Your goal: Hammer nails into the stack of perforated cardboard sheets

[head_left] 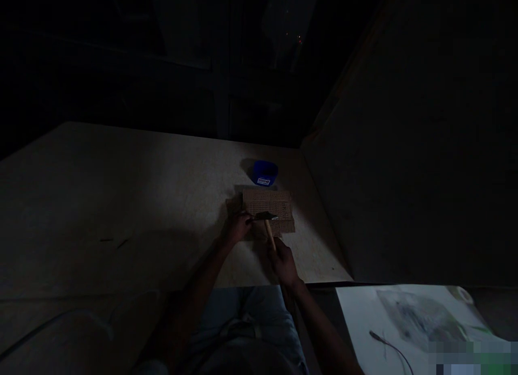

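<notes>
The scene is very dark. My right hand [284,263] grips the wooden handle of a small hammer [267,219], whose metal head lies over a small brown board [270,208] on the table [121,191]. My left hand [238,225] rests at the board's left edge, fingers pinched close to the hammer head; whether they hold something small I cannot see.
A blue round container [264,173] stands just behind the board. A large dark panel [413,175] leans up on the right. At the lower right lies a white sheet [404,321] with a thin dark cable [390,348] on it. My lap shows below.
</notes>
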The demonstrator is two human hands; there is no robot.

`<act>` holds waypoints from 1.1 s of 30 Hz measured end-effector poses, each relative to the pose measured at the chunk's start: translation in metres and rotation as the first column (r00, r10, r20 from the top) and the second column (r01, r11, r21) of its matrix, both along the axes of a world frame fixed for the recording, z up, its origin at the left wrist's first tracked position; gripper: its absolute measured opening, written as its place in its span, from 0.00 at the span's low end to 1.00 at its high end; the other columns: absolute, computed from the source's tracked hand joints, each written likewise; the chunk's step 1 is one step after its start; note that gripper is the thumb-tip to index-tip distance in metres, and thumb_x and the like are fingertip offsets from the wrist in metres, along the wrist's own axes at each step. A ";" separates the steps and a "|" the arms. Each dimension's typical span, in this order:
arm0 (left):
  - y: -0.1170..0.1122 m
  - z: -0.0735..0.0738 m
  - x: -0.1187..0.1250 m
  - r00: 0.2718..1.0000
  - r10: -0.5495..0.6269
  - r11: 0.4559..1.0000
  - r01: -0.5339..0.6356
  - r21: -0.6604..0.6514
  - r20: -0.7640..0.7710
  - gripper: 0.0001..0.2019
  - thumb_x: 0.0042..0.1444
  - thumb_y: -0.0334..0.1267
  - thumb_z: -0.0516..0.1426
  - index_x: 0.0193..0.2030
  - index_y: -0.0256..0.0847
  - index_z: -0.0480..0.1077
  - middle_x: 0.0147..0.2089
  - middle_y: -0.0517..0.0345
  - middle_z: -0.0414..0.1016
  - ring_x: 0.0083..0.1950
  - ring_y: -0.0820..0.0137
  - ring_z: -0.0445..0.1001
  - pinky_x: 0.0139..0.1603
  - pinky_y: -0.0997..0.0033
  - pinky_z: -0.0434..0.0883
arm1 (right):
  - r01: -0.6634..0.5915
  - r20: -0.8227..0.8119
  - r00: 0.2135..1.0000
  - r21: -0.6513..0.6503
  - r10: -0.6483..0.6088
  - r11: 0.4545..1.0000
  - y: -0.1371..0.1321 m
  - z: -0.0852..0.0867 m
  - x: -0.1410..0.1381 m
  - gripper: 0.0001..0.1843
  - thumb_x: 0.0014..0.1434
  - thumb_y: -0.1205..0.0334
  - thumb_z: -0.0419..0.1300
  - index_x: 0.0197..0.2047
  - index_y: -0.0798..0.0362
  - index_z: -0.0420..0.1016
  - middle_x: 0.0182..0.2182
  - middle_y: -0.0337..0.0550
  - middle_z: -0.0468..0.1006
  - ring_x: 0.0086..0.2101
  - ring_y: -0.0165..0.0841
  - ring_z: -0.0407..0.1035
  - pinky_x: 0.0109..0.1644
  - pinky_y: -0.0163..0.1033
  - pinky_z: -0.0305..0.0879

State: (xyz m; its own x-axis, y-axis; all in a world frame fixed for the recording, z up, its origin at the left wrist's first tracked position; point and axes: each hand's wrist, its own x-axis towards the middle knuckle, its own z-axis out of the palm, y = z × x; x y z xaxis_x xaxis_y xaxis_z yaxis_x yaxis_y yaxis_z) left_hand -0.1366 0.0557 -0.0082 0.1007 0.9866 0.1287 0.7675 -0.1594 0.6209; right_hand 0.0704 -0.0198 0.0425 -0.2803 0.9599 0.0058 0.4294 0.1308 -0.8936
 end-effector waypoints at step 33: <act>-0.182 0.011 -0.218 0.253 0.964 0.263 -0.953 0.151 -0.085 0.23 0.54 0.37 0.53 0.57 0.33 0.67 0.55 0.39 0.71 0.60 0.50 0.67 0.62 0.48 0.65 | 0.298 -0.370 0.815 -0.393 -0.446 0.870 -0.032 -0.030 0.042 0.28 0.46 0.37 0.68 0.38 0.52 0.72 0.16 0.29 0.63 0.13 0.25 0.54 0.12 0.30 0.51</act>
